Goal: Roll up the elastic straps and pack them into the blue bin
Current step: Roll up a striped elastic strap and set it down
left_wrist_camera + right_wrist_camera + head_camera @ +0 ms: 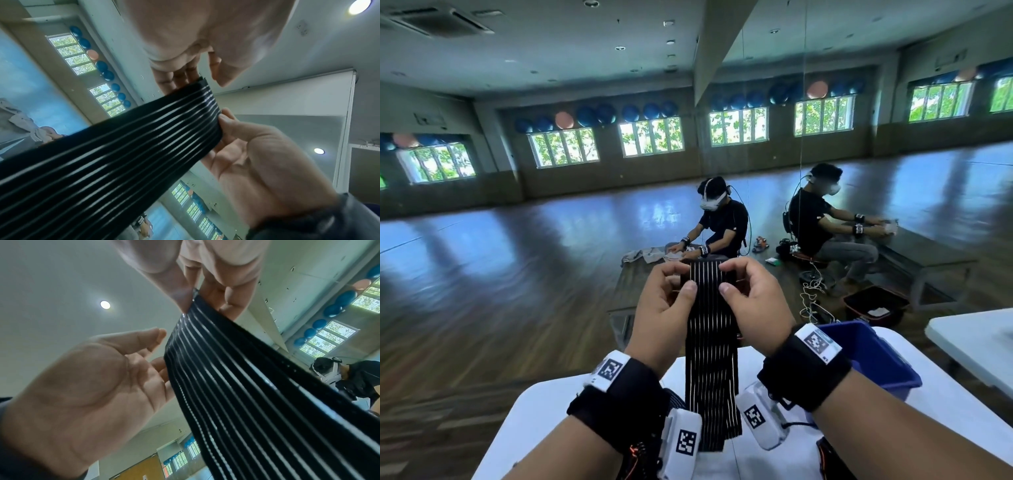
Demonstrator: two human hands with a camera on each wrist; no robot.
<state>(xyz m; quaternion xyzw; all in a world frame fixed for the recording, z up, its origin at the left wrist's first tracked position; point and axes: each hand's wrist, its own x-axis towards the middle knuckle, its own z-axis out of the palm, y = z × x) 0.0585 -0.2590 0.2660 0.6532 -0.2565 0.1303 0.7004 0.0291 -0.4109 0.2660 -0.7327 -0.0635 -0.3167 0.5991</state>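
Observation:
A black elastic strap [710, 359] with thin white stripes hangs upright in the air above the white table [544, 411]. My left hand [685, 281] pinches its top left corner, thumb on the front and fingers curled behind. At the top right corner my right hand [724, 277] holds it the same way. The right wrist view shows the strap [236, 386] pinched at its corner by my right hand [192, 301]. In the left wrist view the strap [123, 154] runs off toward the lower left. The blue bin [876, 363] stands on the table behind my right wrist.
A second white table [969, 339] stands at the right. Ahead on the wooden floor are a low dark bench [626, 294], a dark basket with a red rim [873, 305], loose white cords and two seated people. Something dark and striped [674, 395] lies under my left wrist.

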